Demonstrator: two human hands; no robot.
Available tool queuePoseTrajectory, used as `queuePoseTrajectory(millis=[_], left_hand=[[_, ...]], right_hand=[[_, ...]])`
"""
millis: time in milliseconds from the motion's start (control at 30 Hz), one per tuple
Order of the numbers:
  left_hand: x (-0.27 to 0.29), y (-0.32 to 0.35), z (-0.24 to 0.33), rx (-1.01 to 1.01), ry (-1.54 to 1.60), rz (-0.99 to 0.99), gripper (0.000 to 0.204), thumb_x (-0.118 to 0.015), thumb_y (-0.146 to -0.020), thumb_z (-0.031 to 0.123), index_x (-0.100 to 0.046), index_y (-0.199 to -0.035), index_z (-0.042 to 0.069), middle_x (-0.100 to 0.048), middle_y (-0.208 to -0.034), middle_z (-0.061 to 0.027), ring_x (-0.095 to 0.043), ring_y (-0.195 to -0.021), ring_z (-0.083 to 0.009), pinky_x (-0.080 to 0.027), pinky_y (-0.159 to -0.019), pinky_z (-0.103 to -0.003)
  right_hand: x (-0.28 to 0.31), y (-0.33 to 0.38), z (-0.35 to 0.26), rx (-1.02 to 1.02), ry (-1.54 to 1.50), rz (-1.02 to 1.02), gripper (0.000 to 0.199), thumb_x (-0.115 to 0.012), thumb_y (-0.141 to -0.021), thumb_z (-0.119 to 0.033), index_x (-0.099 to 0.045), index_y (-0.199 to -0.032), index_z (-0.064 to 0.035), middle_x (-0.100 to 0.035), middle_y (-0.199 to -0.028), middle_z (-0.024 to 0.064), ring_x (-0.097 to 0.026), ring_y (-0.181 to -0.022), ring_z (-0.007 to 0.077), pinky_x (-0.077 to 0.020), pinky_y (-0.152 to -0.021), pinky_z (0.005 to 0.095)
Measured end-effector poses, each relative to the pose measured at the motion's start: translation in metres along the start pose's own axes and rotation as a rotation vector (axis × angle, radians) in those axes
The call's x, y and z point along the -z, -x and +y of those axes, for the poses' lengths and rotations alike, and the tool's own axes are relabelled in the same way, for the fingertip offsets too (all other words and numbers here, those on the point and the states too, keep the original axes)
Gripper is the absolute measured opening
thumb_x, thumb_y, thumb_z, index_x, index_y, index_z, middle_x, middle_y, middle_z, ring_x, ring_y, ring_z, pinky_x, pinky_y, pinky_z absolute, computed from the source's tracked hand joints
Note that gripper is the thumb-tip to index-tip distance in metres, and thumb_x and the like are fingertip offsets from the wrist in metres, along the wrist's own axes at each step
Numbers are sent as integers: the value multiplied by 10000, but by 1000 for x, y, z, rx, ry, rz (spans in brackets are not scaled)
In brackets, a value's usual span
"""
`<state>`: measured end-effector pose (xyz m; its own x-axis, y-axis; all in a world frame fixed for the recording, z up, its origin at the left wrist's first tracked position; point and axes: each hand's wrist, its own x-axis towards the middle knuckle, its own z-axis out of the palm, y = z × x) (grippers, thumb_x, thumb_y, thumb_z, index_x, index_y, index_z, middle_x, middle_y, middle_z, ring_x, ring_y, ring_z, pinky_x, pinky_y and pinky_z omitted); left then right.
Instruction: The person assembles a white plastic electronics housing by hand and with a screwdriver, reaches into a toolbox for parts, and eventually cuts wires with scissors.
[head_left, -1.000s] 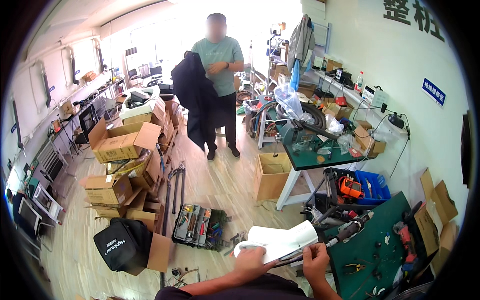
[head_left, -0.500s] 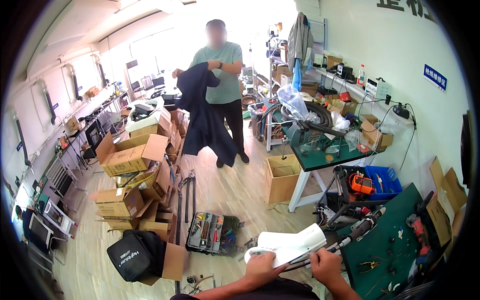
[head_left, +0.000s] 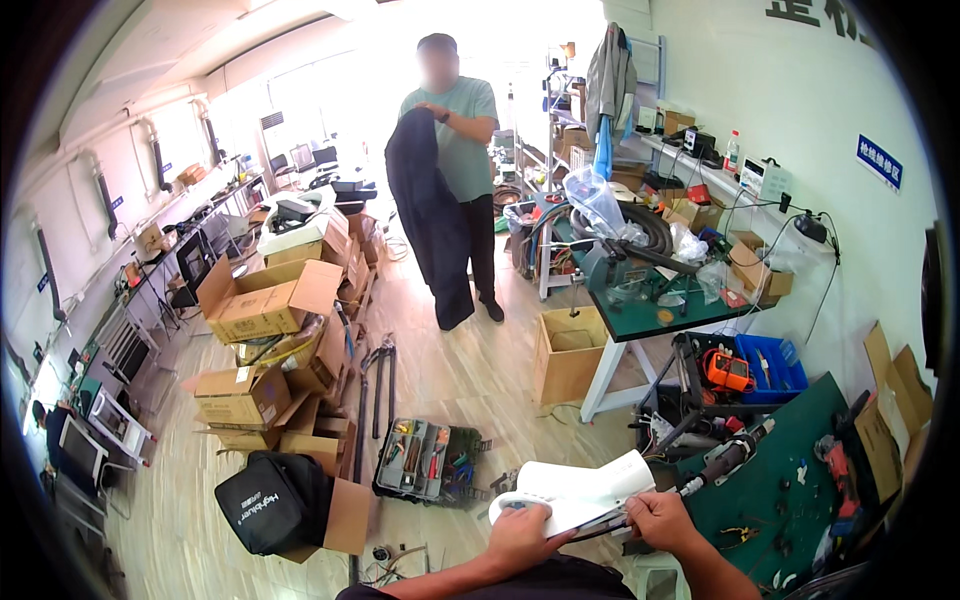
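A white plastic housing (head_left: pixel 585 490) with a wide tube-like end and a rounded loop end is held over my lap, at the lower middle. My left hand (head_left: pixel 520 535) is closed around its loop end, thumb on top. At the lower right edge of the housing my right hand (head_left: pixel 662 522) is closed in a pinch; what sits between its fingers is hidden. Dark cables (head_left: pixel 603 524) run along the underside of the housing toward the right hand. Just beyond that hand, a black handheld tool (head_left: pixel 728 455) lies on the green bench (head_left: pixel 740 500).
Ahead stands a person (head_left: pixel 455 130) holding dark cloth (head_left: pixel 430 220). An open toolbox (head_left: pixel 425 460) lies on the floor, left of my hands. Cardboard boxes (head_left: pixel 255 310) and a black bag (head_left: pixel 272 505) are stacked at left. Pliers (head_left: pixel 740 532) and a red power tool (head_left: pixel 840 470) lie on the bench.
The person ahead has shifted slightly right, and the dark cloth now hangs gathered rather than spread. My right hand has moved slightly up along the housing's edge; my left hand keeps its grip.
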<state>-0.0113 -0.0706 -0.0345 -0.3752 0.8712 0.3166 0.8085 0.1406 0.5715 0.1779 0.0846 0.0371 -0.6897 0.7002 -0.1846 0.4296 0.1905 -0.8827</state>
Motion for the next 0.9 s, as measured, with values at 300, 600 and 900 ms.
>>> queuePoseTrajectory(millis=[300, 600, 900], left_hand=[[3, -2, 3, 9, -48, 21, 505, -725, -765, 525, -582, -769, 41, -645, -675, -165, -627, -629, -360, -466, -623, -445], [4, -8, 10, 5, -48, -8, 504, -721, -774, 525, -602, -804, 36, -657, -702, -161, -630, -639, -352, -470, -647, -441], [2, -11, 12, -12, -25, -38, 523, -709, -779, 544, -612, -829, 33, -663, -733, -171, -641, -684, -356, -486, -685, -439]], right_hand=[[-18, 1, 1, 327, 346, 348, 237, -650, -851, -203, -657, -761, 15, -600, -648, 180, -594, -561, 300, -449, -546, 378], [-36, 9, 16, 147, -197, 483, 157, -679, -864, -98, -593, -888, 30, -614, -738, 99, -591, -682, 119, -461, -602, 295], [-19, 15, 22, 565, 399, 497, 199, -718, -792, -65, -588, -938, -26, -588, -815, 108, -596, -739, 273, -494, -711, 365]])
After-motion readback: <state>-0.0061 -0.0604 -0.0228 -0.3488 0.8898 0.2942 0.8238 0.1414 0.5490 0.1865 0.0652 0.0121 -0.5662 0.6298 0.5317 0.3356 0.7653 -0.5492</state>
